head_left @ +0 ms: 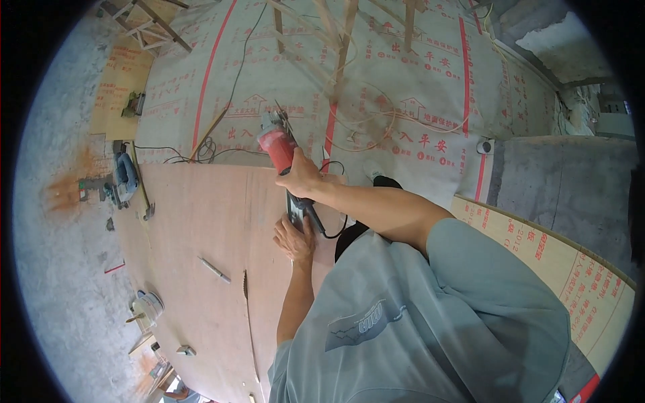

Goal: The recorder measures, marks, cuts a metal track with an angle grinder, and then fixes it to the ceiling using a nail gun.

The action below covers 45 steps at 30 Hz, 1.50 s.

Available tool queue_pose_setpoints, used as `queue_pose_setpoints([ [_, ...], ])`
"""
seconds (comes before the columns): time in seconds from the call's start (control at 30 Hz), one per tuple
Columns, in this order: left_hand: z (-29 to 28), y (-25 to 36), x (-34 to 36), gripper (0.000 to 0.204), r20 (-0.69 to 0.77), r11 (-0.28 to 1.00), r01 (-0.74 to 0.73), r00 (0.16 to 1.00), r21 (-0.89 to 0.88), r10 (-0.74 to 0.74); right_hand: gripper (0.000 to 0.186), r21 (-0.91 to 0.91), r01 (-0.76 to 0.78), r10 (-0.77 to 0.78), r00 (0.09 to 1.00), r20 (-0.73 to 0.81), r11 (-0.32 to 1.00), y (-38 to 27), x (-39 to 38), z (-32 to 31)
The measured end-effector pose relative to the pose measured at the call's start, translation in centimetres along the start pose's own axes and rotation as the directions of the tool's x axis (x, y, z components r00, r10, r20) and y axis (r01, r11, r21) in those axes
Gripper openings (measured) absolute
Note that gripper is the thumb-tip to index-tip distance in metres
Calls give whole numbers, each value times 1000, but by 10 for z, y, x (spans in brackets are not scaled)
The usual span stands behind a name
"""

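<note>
A red and black angle grinder (pixel 277 149) with a metal head lies over the far edge of a wide wooden board (pixel 195 215), its head pointing away from me. My right hand (pixel 301 176) is closed around its body. Lower down, my left hand (pixel 293 240) has its bent fingers and thumb at either side of the grinder's grey and black rear end. Its fingertips are close to the board, and the palm side is hidden. A black cord (pixel 334 235) loops out from the rear on the right.
On the board lie a silver pen-like stick (pixel 213 269), a long narrow slit (pixel 250 322) and a small metal piece (pixel 186 350). A blue jigsaw (pixel 125 178) and a white round container (pixel 148 307) stand at left. Wooden trestle legs (pixel 349 40) rise beyond. Another person (pixel 180 393) is at lower left.
</note>
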<state>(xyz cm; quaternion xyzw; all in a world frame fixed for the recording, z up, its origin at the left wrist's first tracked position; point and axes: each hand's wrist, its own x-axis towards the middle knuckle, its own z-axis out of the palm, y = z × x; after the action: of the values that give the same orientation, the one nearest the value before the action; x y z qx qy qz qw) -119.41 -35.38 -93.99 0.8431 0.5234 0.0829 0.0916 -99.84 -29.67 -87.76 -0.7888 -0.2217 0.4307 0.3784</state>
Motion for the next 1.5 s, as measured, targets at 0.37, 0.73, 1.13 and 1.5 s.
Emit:
queue_pose_setpoints([
  [0.37,-3,-4,-3,60,-18,998,-5,1000,-64,4,78,-50,-3,4,1000,6,999,-3,4,9],
  [0.73,-10,0,-2,59,-19,995,-20,1000,-93,18,78,-64,54,-56,998,-38,997,-1,5,14],
  [1.13,-10,-2,-2,59,10,995,-18,1000,-98,19,73,-62,15,-22,994,-104,998,-1,13,19],
  [1.5,-9,-3,-2,58,20,994,-22,1000,-109,24,66,-37,34,-38,992,-117,999,2,19,23],
])
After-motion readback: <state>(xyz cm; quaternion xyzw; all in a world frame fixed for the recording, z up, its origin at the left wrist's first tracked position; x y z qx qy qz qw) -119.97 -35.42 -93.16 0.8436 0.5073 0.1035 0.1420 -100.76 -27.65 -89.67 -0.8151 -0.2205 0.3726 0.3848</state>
